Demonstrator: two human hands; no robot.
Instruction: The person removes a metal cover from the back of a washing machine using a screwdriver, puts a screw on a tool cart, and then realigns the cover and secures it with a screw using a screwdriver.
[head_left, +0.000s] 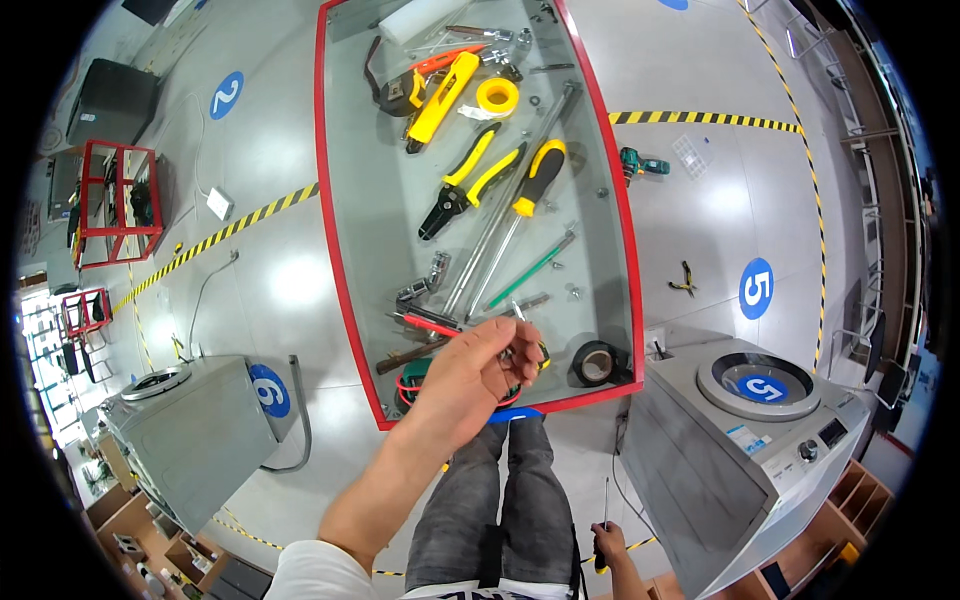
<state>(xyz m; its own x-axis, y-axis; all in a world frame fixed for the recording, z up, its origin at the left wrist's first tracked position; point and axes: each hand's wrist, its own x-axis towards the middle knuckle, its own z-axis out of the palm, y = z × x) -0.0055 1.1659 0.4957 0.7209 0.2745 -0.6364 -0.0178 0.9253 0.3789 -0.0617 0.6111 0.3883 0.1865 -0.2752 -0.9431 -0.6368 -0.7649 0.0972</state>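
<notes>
My left hand (482, 370) is over the near end of a grey tool tray with a red rim (637, 290). Its fingers are curled; a thin metal tip (517, 309) shows beyond them, and I cannot make out what they hold. A red-handled tool (430, 322) and a metal socket piece (432, 272) lie just beyond. Low at the right, beside my leg, my right hand (612, 541) grips a screwdriver (600, 563) with a dark and yellow handle, its shaft upward. In the tray lie a larger screwdriver (541, 178), wire strippers (462, 185) and a green-handled slim tool (530, 266).
Farther in the tray are a yellow utility knife (444, 102), yellow tape (497, 96) and a tape measure (402, 92). Black tape (598, 364) sits at its near right corner. Washing machines (740, 430) flank me. A drill (645, 163) and pliers (684, 279) lie on the right floor.
</notes>
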